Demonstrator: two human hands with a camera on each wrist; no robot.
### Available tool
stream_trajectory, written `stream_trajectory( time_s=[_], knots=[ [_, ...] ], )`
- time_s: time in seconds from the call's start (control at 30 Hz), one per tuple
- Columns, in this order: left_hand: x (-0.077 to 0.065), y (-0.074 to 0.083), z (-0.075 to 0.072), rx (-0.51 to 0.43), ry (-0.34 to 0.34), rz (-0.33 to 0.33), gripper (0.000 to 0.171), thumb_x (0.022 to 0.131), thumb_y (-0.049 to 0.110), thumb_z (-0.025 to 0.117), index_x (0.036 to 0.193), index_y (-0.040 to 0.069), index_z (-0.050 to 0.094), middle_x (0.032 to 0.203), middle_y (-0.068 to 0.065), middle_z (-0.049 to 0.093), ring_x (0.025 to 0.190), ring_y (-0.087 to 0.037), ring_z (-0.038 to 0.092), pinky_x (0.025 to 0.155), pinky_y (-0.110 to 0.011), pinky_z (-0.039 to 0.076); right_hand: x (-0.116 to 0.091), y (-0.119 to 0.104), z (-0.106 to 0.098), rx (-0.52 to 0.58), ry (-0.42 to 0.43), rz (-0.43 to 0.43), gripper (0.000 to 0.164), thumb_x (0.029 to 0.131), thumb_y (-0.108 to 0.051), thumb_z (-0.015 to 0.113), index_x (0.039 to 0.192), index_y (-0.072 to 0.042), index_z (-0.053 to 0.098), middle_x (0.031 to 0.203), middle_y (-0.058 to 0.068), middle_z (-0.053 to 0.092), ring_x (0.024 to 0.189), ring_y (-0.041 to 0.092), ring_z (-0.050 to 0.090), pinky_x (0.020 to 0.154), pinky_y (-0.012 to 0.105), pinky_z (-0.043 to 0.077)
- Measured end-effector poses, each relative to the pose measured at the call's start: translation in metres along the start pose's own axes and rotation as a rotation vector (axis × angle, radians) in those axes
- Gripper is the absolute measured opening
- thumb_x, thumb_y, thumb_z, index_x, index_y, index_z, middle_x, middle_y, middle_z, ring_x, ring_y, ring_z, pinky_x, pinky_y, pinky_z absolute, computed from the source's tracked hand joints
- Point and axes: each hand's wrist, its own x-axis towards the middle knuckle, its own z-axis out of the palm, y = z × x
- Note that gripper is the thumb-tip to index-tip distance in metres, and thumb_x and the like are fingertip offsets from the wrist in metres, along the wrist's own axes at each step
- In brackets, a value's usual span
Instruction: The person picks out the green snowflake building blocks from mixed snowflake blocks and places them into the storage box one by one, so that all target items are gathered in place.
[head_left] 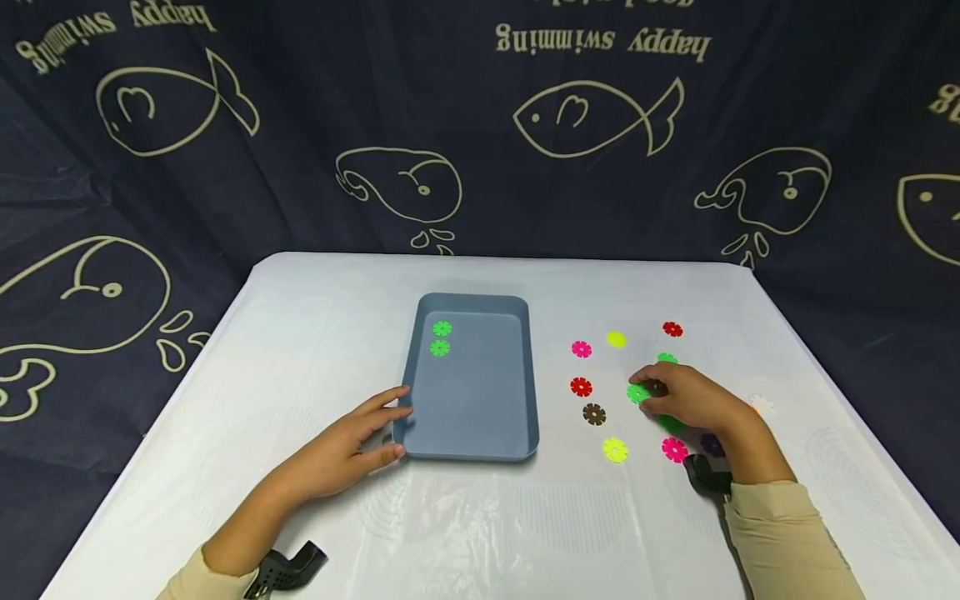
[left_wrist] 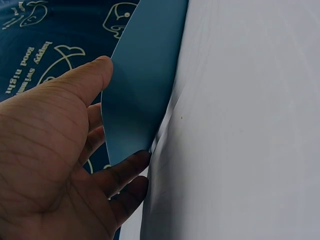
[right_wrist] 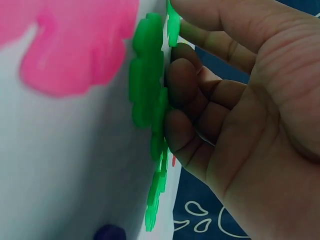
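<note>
My right hand (head_left: 697, 402) pinches a green notched plastic disc (head_left: 637, 393) between thumb and fingertips, just over the table. More green discs lie close by: one beyond the fingers (head_left: 667, 358) and one partly hidden under the hand (head_left: 671, 423). In the right wrist view the pinched disc (right_wrist: 173, 27) shows only in part. With fairly straight fingers, my left hand (head_left: 337, 450) touches the left side of a blue-grey tray (head_left: 480, 408) near its front corner. Two green discs, a far one (head_left: 442, 328) and a near one (head_left: 439, 348), lie in the tray's far left.
Right of the tray lie several loose discs: red (head_left: 581, 387), brown (head_left: 594, 414), yellow (head_left: 616, 450), pink (head_left: 674, 450), white (head_left: 762, 405) and dark blue (head_left: 712, 446). They rest on a white-covered table (head_left: 480, 533) with a dark printed curtain (head_left: 480, 100) behind.
</note>
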Motion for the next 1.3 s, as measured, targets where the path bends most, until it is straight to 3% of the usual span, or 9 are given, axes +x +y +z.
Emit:
stream_trajectory(
  time_s=[0.23,0.87,1.3],
  knots=[
    [0.0,0.0005,-0.0005,-0.003,0.001,0.003,0.058,0.097,0.044,0.064,0.144,0.011,0.054,0.161,0.001,0.029,0.143,-0.027,0.034,0.107,-0.052,0.038,0.001,0.0009,0.0005,0.006,-0.007,-0.03,0.031,0.089,-0.004,0.071,0.119,0.001,0.066,0.105,0.006,0.063,0.094,0.024,0.057,0.083,0.042,0.052],
    [0.0011,0.0007,-0.0003,-0.003,-0.004,-0.001,0.058,0.096,0.042,0.065,0.144,0.01,0.053,0.16,0.0,0.03,0.143,-0.025,0.033,0.108,-0.051,0.038,0.0001,-0.0011,0.0003,-0.039,0.015,-0.061,0.025,0.087,0.0,0.07,0.109,-0.007,0.061,0.088,-0.001,0.056,0.086,0.02,0.051,0.075,0.036,0.048],
    [0.0008,0.0005,-0.0007,0.007,-0.005,0.001,0.058,0.097,0.042,0.064,0.144,0.011,0.053,0.161,0.001,0.029,0.143,-0.027,0.034,0.107,-0.052,0.038,-0.0005,0.0007,-0.0002,-0.026,0.027,-0.049,0.029,0.087,-0.006,0.073,0.115,-0.004,0.067,0.098,0.002,0.062,0.092,0.022,0.054,0.08,0.04,0.051]
  ],
)
